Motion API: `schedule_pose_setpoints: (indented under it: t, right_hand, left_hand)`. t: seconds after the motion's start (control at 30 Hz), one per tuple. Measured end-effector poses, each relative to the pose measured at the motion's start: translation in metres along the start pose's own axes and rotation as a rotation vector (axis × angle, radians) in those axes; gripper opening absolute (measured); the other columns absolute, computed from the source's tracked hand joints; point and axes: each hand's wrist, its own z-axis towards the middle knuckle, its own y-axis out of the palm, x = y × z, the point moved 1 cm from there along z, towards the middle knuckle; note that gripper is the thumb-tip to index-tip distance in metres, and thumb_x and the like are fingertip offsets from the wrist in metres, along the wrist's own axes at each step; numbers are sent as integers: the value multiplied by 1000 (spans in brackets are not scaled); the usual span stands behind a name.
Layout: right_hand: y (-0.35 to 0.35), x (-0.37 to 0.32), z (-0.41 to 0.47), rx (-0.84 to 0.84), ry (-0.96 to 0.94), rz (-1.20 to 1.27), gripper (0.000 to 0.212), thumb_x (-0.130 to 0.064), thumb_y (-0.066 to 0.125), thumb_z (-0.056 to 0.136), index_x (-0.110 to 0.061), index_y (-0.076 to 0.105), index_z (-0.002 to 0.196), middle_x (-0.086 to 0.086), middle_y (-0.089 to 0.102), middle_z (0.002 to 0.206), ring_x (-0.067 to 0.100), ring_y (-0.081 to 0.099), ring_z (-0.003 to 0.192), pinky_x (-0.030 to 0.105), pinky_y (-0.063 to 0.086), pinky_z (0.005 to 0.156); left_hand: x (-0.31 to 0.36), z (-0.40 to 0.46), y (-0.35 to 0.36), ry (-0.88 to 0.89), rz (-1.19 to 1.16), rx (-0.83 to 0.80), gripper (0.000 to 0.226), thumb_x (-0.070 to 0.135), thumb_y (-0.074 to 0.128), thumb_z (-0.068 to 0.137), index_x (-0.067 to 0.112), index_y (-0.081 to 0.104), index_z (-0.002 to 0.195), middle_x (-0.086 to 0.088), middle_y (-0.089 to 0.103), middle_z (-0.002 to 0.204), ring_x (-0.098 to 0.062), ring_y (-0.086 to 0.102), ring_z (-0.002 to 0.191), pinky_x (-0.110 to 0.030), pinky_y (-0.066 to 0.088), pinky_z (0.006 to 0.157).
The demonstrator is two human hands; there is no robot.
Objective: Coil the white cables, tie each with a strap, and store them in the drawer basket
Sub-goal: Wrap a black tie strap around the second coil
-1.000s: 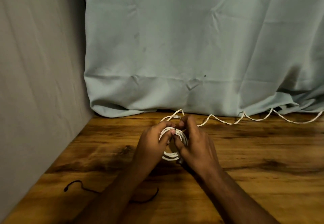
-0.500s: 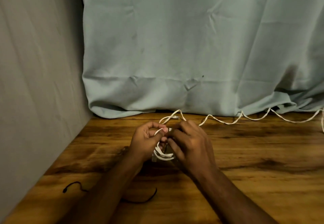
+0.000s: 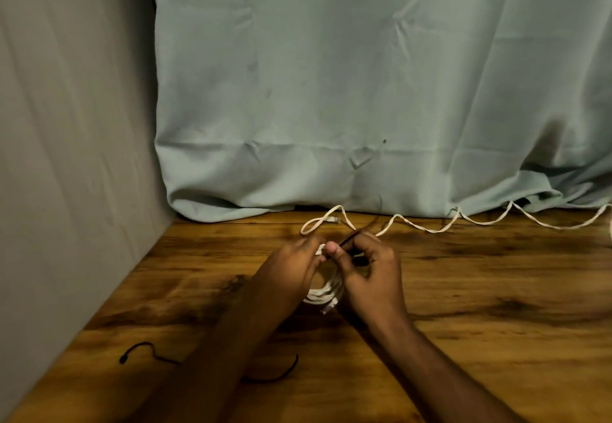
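Coiled cable (image 3: 323, 295) gripped between left hand (image 3: 291, 270) and right hand (image 3: 371, 276), which seemingly pinches strap (image 3: 347, 240).

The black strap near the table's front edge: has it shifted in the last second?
No. The black strap lies in the same spot on the wooden table, same curl, near the left wall.

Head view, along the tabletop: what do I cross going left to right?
Loose black strap → left hand → coiled white cable → right hand → uncoiled white cable trailing to the right edge.
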Motion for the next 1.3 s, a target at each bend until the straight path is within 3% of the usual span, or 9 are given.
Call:
schedule_pose_setpoints:
  t: [0.23,0.4,0.47,0.6,0.73,0.9,1.1,1.23,1.3]
  right_hand:
    - [0,8,6,-4,-83,-55,21,-21,72,94,-17,64,75,-5,64,80,20,64,84,50,54,74]
    - [-6,10,11,20,4,48,24,-15,76,95,-12,65,73,4,66,75,29,65,75,52,56,66]
    - [-8,10,12,12,49,104,26,-14,76,95,-9,64,73,11,66,73,34,64,74,49,54,65]
    - [-7,4,13,-35,185,266,30,-14,75,96,0,62,73,23,63,71,20,56,67,35,47,66]
    - [-7,0,12,-66,348,445,31,-12,73,97,7,61,76,10,65,64,18,59,61,30,50,59]
    - [-9,-1,13,-80,439,520,29,-12,72,96,-2,64,70,9,63,63,18,57,59,29,50,57]
    - [-11,-2,17,-172,563,655,18,-14,76,88,-5,74,73,14,71,75,26,66,71,36,55,73]
    - [-14,-5,17,-351,780,788,24,-20,73,86,-2,80,99,21,77,101,32,73,92,47,56,98]
    - [-14,-5,17,-413,853,842,24,-16,68,88,0,80,102,22,77,106,32,73,96,48,54,105]
  left_hand:
    - [6,1,8,12,27,-106,27,23,50,102,13,56,127,-6,65,115,-20,61,101,-43,49,86]
    - [10,3,8,37,-11,-81,34,36,51,99,14,56,125,-6,68,112,-22,64,99,-44,50,81]
    - [10,2,6,46,-31,-61,34,38,50,98,16,58,122,-4,69,109,-22,64,97,-43,50,79]
    - [10,-3,1,66,-76,-14,25,40,48,97,19,57,108,3,65,94,-15,60,85,-43,48,75]
    - [7,-6,-1,43,-135,4,20,38,49,99,22,58,107,7,65,92,-9,60,83,-40,48,74]
    - [14,-9,-2,40,-163,68,24,36,50,99,19,63,111,14,62,90,5,57,77,-30,48,71]
    - [22,-13,-6,87,-123,120,30,41,47,98,19,64,109,14,63,91,13,54,74,-12,40,67]
    - [28,-15,-7,95,-129,180,27,40,50,98,26,59,119,16,67,100,10,58,82,-4,40,71]
    - [29,-15,-6,82,-143,183,26,38,54,97,32,53,123,21,64,101,11,60,83,-6,43,70]
